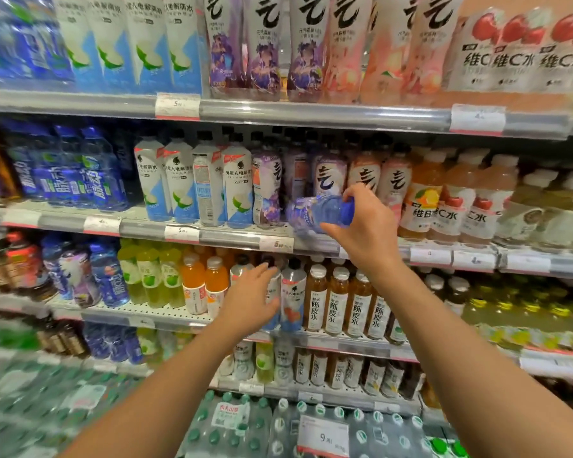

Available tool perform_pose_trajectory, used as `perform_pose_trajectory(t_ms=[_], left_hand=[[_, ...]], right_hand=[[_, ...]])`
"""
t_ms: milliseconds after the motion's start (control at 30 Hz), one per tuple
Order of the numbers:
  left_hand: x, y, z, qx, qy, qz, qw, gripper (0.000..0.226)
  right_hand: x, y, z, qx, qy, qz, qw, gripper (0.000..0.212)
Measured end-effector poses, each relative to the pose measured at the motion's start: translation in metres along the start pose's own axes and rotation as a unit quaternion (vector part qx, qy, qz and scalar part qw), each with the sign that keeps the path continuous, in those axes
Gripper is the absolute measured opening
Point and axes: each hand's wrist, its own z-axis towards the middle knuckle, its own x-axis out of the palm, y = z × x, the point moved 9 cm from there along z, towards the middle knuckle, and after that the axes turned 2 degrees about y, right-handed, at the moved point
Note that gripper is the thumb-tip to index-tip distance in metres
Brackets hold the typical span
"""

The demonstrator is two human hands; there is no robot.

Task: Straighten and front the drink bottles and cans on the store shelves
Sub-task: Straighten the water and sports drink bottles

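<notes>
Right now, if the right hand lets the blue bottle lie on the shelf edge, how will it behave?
The blue bottle, which the right hand grips near the cap, lies on its side, so its round body would probably roll off the shelf edge. Its clear plastic likely flexes when squeezed. It may feel heavy if full, but blur hides the fill.

Blur and occlusion
Left-side blue bottles [30,38] smeared; price tags [177,106] unreadable; left hand [250,297] covers a bottle's label.

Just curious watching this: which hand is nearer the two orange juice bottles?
Left. The left hand reaches just right of the orange juice bottles; the right hand grips a blue-capped bottle one shelf higher.
</notes>
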Motion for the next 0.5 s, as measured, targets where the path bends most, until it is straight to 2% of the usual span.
perform_pose_trajectory(t_ms=[67,167,233,300,400,500], left_hand=[[0.002,0.006,-0.023,-0.011,-0.028,-0.049,0.998,0.071],[-0.013,0.007,-0.052,-0.019,-0.090,-0.099,0.991,0.084],[-0.021,-0.007,-0.069,-0.015,-0.078,-0.101,0.992,0.106],[-0.020,-0.020,-0.089,-0.016,-0.053,-0.091,0.994,0.113],[-0.010,-0.016,-0.127,-0.063,-0.053,-0.192,0.978,0.082],[-0.001,-0.011,-0.159,-0.105,-0.087,-0.262,0.955,0.060]], right_hand=[[-0.013,-0.003,-0.021,0.008,-0.021,0.053,0.998,0.054],[-0.015,0.005,-0.054,0.012,0.025,0.121,0.992,0.054],[-0.006,0.014,-0.080,0.027,0.072,0.164,0.983,0.053],[0.003,0.025,-0.107,0.045,0.106,0.228,0.967,0.053],[0.016,0.038,-0.140,0.078,0.122,0.313,0.938,0.058],[0.045,0.046,-0.165,0.142,0.156,0.410,0.887,0.066]])
